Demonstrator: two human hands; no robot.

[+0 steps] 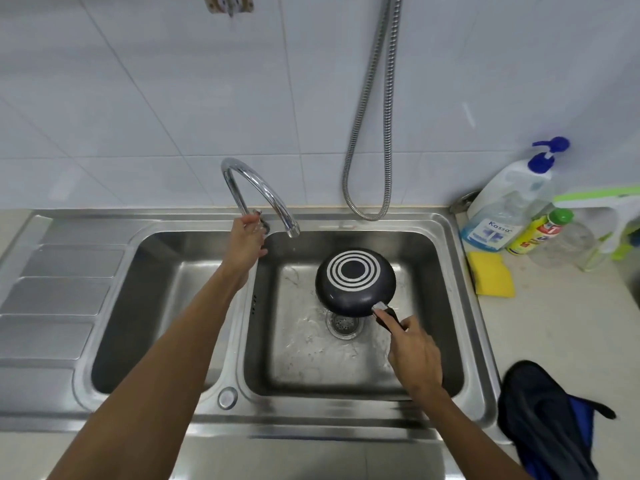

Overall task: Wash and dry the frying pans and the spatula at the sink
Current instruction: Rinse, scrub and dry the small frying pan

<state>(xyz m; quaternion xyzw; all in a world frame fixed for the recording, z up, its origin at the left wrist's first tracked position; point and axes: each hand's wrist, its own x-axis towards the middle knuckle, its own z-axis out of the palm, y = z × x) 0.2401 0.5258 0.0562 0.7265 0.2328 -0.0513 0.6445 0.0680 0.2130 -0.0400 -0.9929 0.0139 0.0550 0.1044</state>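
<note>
A small dark frying pan hangs upside down over the right sink basin, its base with white rings facing up. My right hand grips its black handle just above the drain. My left hand reaches to the base of the chrome tap and holds its lever. No water stream shows at the spout. The basin floor is wet. No spatula is in view.
A yellow sponge lies on the counter right of the sink, beside soap bottles and a green-and-white squeegee. A dark blue cloth lies at the front right. The left basin and a drainboard lie left. A metal hose hangs on the wall.
</note>
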